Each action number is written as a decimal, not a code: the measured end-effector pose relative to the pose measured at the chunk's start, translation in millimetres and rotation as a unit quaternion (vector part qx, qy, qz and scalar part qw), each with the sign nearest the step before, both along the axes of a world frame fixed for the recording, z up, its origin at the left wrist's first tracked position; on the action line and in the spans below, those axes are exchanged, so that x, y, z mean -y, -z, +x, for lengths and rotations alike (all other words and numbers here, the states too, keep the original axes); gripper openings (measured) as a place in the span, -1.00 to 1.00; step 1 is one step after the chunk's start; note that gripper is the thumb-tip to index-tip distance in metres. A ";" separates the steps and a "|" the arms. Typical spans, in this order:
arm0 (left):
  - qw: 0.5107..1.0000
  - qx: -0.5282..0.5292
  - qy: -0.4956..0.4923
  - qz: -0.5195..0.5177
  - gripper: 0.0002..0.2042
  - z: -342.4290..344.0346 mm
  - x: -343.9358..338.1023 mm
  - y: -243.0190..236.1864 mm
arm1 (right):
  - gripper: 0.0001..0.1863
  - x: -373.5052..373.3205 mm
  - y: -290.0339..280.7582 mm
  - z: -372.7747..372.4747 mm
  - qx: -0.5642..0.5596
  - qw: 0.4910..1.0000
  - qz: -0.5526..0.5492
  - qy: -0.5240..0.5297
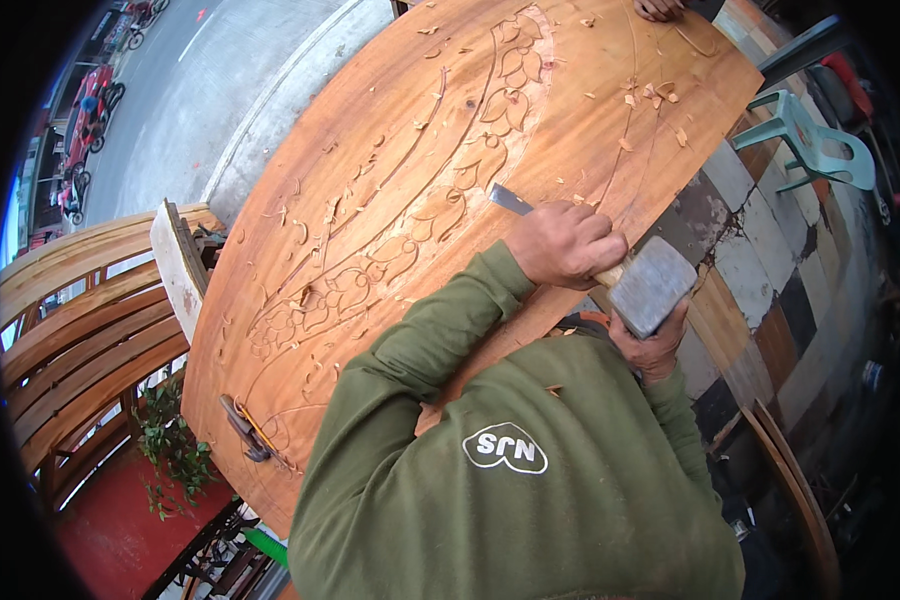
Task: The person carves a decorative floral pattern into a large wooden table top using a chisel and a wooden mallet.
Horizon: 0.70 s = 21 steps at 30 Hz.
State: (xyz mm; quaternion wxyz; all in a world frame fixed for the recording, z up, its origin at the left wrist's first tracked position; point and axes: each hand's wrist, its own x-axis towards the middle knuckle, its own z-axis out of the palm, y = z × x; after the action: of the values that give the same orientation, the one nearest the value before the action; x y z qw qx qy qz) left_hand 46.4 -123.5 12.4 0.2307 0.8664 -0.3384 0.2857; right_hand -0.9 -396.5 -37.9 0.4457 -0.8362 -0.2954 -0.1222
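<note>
My left hand [568, 245] is closed around a chisel, with its flat steel blade [511, 200] angled over the wood. The end of the chisel's handle pokes out beside a mallet with a grey blocky head [653, 287]. My right hand [656, 345] grips this mallet from below, and its handle is hidden. Beneath my left hand lies a large, curved wooden panel [370, 150]. A band of carved leaves and flowers [457, 200] curves along it, with loose wood shavings [328, 215] scattered about.
Another person's hand [660, 9] rests at the panel's far edge. A dark metal tool [245, 430] lies at its near left. A slatted wooden bench [90, 340] and a leafy plant [170, 445] stand left. A pale green plastic chair [808, 145] stands on the tiled floor at right.
</note>
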 end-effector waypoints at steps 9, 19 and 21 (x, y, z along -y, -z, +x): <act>0.987 -0.108 0.117 -0.038 -0.67 14.2 -13.5 15.0 | -0.29 4.7 -18.8 -19.1 -0.099 0.993 0.059 -0.008; 0.981 -0.112 0.157 -0.017 -0.66 14.3 -19.3 16.1 | -0.10 3.9 29.0 -0.1 0.036 0.998 0.019 -0.049; 0.980 -0.115 0.161 -0.012 -0.65 16.3 -18.0 15.6 | -0.12 -5.8 40.4 -1.8 0.044 0.998 0.047 -0.028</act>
State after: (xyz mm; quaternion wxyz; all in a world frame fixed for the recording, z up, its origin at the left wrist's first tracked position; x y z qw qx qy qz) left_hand 62.7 -105.5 -3.2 0.3210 0.8249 -0.4413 0.1477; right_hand -2.7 -390.6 -78.3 0.4741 -0.7995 -0.3322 -0.1603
